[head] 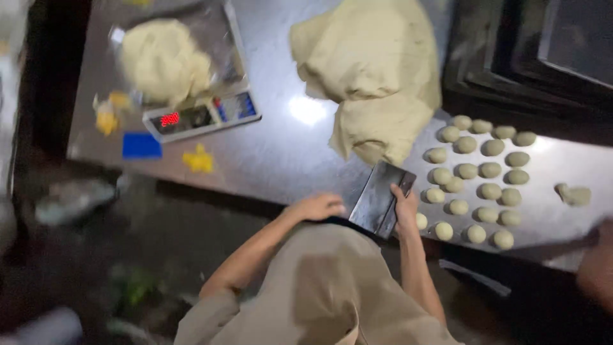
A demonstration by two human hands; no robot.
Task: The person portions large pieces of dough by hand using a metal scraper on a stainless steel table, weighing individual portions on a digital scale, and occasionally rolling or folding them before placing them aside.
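Right hand gripping flat dark metal scraper, tilted, 6 o'clock of pale dough mass. Left hand empty, loosely curled on table edge; dough balls at 3 o'clock.

The whole view is smeared by motion. The big dough mass runs off the top edge of the frame. The lump on the scale at upper left is blurred, and its red readout cannot be made out. The right hand hides part of the dark scraper. At far right, another person's hand is cut by the frame edge.
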